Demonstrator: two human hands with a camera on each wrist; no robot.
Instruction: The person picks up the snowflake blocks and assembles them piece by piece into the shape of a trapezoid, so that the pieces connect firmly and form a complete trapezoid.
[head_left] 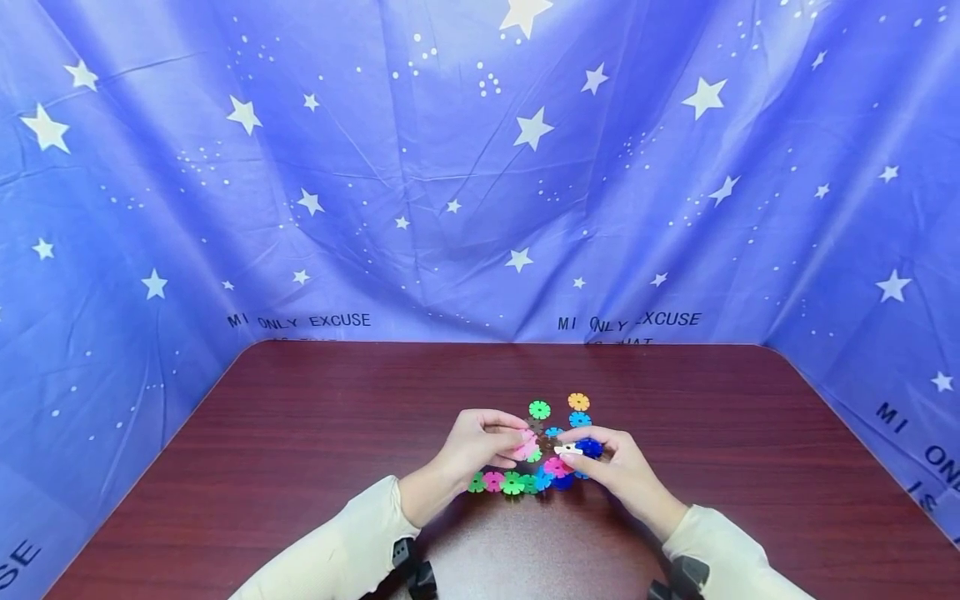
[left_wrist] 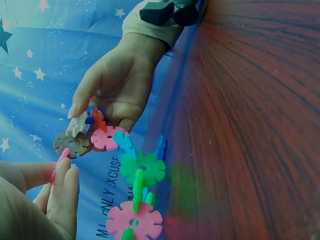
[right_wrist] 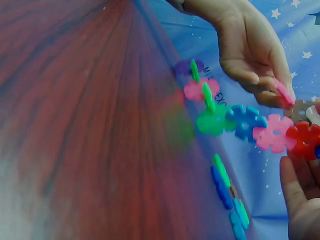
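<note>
Between thumb and fingertips, my left hand point(head_left: 474, 440) pinches a pink notched flower disc point(right_wrist: 284, 91) by its edge. Its other edge meets a brown flower disc point(left_wrist: 71, 145) in the left wrist view. My right hand point(head_left: 622, 460) grips a chain of interlocked flower discs near a white disc point(left_wrist: 79, 125), which joins the brown one. A red disc point(right_wrist: 304, 141) and a dark blue disc point(head_left: 589, 448) are beside those fingers. From there the chain runs on through pink, blue and green discs point(left_wrist: 143, 169), hanging past the left hand.
Behind the hands, loose flower discs lie on the dark red wooden table point(head_left: 360, 392), among them a green one point(head_left: 539, 409), an orange one point(head_left: 578, 402) and a light blue one point(head_left: 580, 420). A blue star-patterned cloth point(head_left: 420, 167) hangs around the table's far and side edges.
</note>
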